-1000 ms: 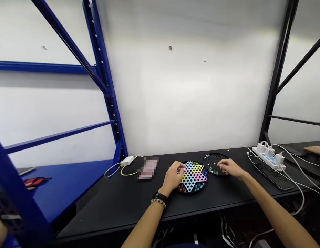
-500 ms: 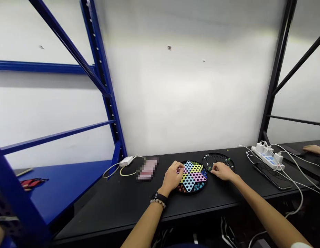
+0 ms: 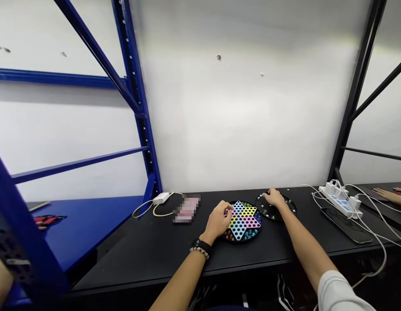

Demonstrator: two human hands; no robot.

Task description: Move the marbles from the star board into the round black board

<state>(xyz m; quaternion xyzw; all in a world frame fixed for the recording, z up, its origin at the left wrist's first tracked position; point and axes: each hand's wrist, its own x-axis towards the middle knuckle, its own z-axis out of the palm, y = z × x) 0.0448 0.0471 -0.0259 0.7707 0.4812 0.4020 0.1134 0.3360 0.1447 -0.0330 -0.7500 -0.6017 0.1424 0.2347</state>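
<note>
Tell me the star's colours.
The star is light blue, pink and yellow, best seen in the head view.

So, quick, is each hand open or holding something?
Left hand: fingers curled at the star board; holding can't be told.
Right hand: at the black tray; can't tell.

White wall (image 3: 245,129): small dark pit (image 3: 219,57), soft glare across the middle
Blue rack upright (image 3: 141,86): perforated, braced, at left
Blue tabletop (image 3: 80,224): left of that upright
Black rack upright (image 3: 358,86): right side, braced
Black tabletop (image 3: 161,250): along the wall
</note>
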